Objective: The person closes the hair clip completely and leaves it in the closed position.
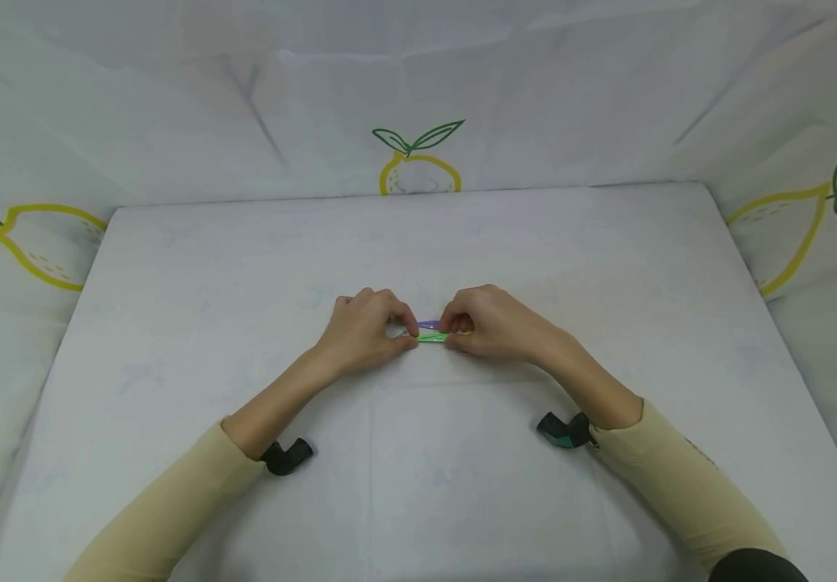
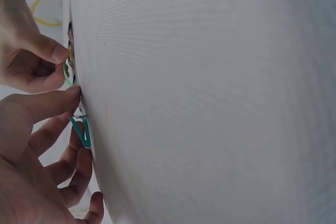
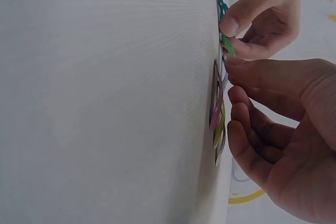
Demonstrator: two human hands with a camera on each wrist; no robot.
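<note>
Near the table's middle, my left hand (image 1: pixel 363 333) and right hand (image 1: pixel 500 325) face each other, fingertips a short gap apart. A slim green snap hair clip (image 1: pixel 431 339) spans that gap; each hand pinches an end of it between thumb and finger. Just behind it lies a purple clip (image 1: pixel 429 324), partly covered by the fingers. In the left wrist view a teal clip (image 2: pixel 86 136) lies by the left fingers. Beside my right fingers, the right wrist view has a pink clip (image 3: pixel 215 120), a yellow clip (image 3: pixel 218 136) and a greyish clip (image 3: pixel 220 153), overlapping.
A white cloth covers the table (image 1: pixel 404 469). White curtains printed with lemons (image 1: pixel 420 174) stand behind it and at both sides. Black wrist-mounted pieces stick out below the left sleeve (image 1: pixel 178 493) and the right sleeve (image 1: pixel 680 485).
</note>
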